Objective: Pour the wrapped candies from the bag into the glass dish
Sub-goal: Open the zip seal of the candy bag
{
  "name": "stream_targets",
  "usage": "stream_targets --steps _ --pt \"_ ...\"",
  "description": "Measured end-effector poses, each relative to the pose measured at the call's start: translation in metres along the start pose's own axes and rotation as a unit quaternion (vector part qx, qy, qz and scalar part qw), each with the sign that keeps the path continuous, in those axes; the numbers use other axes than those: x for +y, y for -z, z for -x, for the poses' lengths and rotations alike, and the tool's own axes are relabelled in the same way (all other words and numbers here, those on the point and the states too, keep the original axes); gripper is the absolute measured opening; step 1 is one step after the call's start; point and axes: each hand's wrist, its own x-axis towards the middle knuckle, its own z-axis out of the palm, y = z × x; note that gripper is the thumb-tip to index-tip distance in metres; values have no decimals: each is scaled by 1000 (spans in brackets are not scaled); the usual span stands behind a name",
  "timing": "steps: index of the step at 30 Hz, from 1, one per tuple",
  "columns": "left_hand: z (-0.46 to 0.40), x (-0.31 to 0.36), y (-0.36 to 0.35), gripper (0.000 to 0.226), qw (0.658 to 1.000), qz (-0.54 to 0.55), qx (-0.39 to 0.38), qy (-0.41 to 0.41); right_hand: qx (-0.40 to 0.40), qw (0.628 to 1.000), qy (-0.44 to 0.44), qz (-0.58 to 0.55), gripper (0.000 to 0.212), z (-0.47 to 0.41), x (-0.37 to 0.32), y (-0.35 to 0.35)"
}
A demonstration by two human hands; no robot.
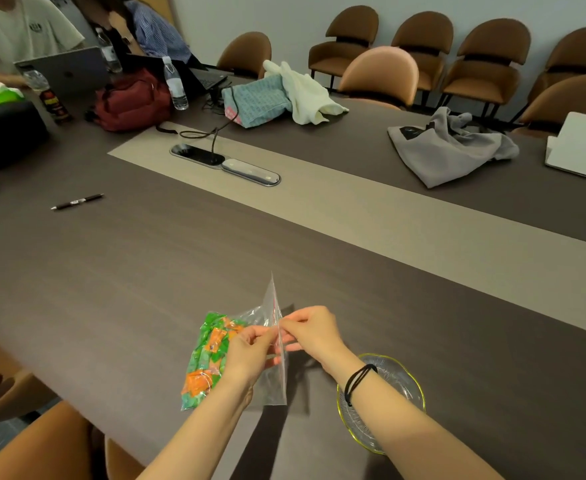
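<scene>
Bag [215, 355] lies lengthwise away from us on the table [111, 271], mouth rightward; our left hand [250, 351] and right hand [310, 332] pinch its seal.

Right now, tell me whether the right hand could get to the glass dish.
Probably yes. The right hand is pinching the bag at its seal, and the glass dish lies empty just under that forearm with nothing between. It would have to let go of the bag first.

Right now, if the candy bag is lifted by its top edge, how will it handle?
The bag is thin clear film, so it will probably go floppy and sag. The candies sit bunched at one end, so the weight would likely swing there. Both hands, left and right, pinch the strip, which may be slippery.
</scene>
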Motion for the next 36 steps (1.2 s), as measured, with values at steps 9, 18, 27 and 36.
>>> stream_targets --steps 9,18,27,36 --pt "-3 -7 -10 16 987 -85 123 -56 78 982 54 165 19 5 -2 -5" --pt "-2 5 16 10 978 -78 138 -132 142 972 27 183 20 -10 25 32" --pt "25 52 36 16 915 -242 122 -298 108 960 32 257 11 -15 33 45" --pt "7 38 58 21 940 -149 60 -300 -21 912 225 342 25 -11 -28 21"
